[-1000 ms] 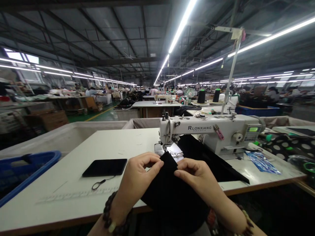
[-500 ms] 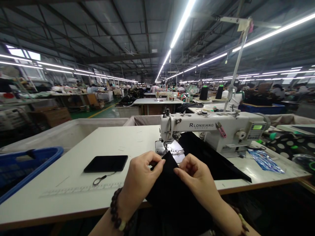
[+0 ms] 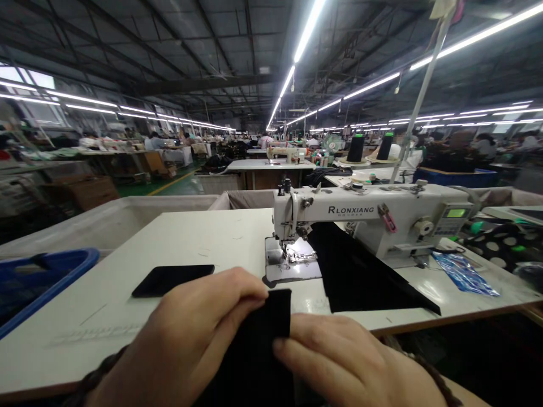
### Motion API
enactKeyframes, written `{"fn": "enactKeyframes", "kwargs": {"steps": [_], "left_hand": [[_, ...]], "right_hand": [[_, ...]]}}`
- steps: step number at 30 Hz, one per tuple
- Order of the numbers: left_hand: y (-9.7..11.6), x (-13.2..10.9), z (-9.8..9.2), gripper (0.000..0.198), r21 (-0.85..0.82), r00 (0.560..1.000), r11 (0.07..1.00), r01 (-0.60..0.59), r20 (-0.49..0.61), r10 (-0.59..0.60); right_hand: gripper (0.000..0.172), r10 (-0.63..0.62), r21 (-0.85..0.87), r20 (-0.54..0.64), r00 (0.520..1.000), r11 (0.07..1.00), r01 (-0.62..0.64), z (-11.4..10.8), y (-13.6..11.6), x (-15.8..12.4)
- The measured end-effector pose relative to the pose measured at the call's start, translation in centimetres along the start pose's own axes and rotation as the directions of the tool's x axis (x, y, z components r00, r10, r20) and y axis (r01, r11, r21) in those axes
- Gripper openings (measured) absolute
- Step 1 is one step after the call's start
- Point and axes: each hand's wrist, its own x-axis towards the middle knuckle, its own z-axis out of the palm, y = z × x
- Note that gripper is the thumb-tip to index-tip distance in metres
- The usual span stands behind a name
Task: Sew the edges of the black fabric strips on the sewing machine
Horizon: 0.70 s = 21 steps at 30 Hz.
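Note:
My left hand point(image 3: 190, 333) and my right hand point(image 3: 348, 362) both pinch a piece of black fabric point(image 3: 263, 339), close to the camera at the table's front edge. The left thumb and fingers close over its upper left edge; the right fingers press on its lower right part. Behind them stands a white sewing machine point(image 3: 365, 220) with its needle plate point(image 3: 291, 265) lit. A second black fabric piece point(image 3: 360, 277) lies under the machine arm, reaching to the table's front edge.
A flat black rectangular piece point(image 3: 169, 278) lies on the white table point(image 3: 203, 237) to the left. A blue bin point(image 3: 38, 282) stands at the far left. A blue plastic bag point(image 3: 464, 273) lies at the right. Thread cones point(image 3: 355, 148) and other workstations with people fill the hall behind.
Both hands with the black fabric have drawn back from the needle toward me and lower in the view. The camera has dipped closer to the hands.

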Motion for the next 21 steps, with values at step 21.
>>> {"fn": "enactKeyframes", "kwargs": {"steps": [21], "left_hand": [[-15.0,6.0,17.1,0.020,0.121,0.820,0.987,-0.110,0.572,0.021]], "right_hand": [[0.031,0.271,-0.275,0.312,0.911,0.943,-0.187,12.4,16.5,-3.4]]}}
